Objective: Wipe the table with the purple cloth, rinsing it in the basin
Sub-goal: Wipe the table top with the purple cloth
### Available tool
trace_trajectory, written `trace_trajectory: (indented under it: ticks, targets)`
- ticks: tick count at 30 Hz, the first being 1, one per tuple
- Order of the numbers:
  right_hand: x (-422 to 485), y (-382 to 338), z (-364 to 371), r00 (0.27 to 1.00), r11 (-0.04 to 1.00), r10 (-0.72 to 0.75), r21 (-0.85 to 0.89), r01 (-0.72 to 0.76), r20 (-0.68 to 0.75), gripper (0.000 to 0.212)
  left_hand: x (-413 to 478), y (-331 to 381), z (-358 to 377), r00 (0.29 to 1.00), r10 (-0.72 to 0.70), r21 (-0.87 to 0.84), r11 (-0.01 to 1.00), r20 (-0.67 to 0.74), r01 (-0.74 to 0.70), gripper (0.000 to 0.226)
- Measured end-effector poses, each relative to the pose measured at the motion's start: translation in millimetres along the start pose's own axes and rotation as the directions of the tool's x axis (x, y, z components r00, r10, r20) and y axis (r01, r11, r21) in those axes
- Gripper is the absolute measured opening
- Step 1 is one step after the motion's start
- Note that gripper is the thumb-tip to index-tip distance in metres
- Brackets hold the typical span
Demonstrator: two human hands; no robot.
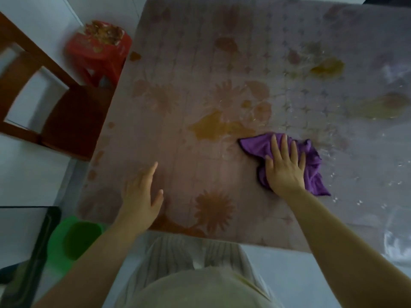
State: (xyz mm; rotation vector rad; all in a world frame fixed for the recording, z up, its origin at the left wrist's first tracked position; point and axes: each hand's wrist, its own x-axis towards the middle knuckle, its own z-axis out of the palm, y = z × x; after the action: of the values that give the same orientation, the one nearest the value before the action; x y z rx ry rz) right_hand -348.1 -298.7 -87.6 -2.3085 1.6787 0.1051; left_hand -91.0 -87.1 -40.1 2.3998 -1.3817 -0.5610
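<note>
The purple cloth (258, 145) lies crumpled on the table (200, 63), which has a flowered pink-grey cover. My right hand (284, 167) presses flat on the cloth with straight, spread fingers. My left hand (142, 196) rests flat on the table near its front left corner and holds nothing. An orange-brown spill (213, 127) lies just left of the cloth. Two more stains, one (327, 67) and another (382, 107), sit farther right. A green basin (73, 238) stands on the floor at the lower left.
A wooden chair (66, 121) stands against the table's left side. Behind it a red plastic stool (100, 50) carries scraps on top. A dark box edge (42, 241) sits by the basin. Water droplets and clear plastic (395, 241) lie at the right.
</note>
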Motion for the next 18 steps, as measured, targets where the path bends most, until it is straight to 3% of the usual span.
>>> trace_trajectory:
  ticks: [4, 7, 10, 13, 16, 18]
  targets:
    - [70, -41, -11, 0.998, 0.983, -0.039, 0.179, 0.03, 0.049, 0.053, -12, 13, -1, 0.996, -0.087, 0.023, 0.996, -0.01, 0.088, 0.064]
    - [94, -99, -11, 0.978, 0.961, -0.171, 0.237, 0.139, 0.117, 0.053, -15, 17, -7, 0.989, -0.149, 0.035, 0.988, -0.012, 0.149, 0.064]
    - [72, -160, 3, 0.904, 0.915, -0.392, 0.172, 0.364, 0.17, 0.056, -10, 18, -12, 0.989, -0.143, 0.025, 0.989, -0.024, 0.144, 0.063]
    - [23, -189, 24, 0.82, 0.837, -0.547, 0.075, 0.542, 0.168, 0.058, 1, 19, -11, 0.999, -0.042, 0.017, 0.999, -0.029, 0.043, 0.062]
    - [-12, -169, 32, 0.789, 0.801, -0.595, 0.035, 0.598, 0.152, 0.056, 10, 18, -8, 1.0, 0.011, -0.005, 1.0, -0.001, -0.011, 0.066]
    - [-17, -139, 29, 0.82, 0.83, -0.556, 0.03, 0.557, 0.139, 0.055, 12, 13, -10, 1.0, 0.027, -0.039, 0.999, 0.006, -0.027, 0.068]
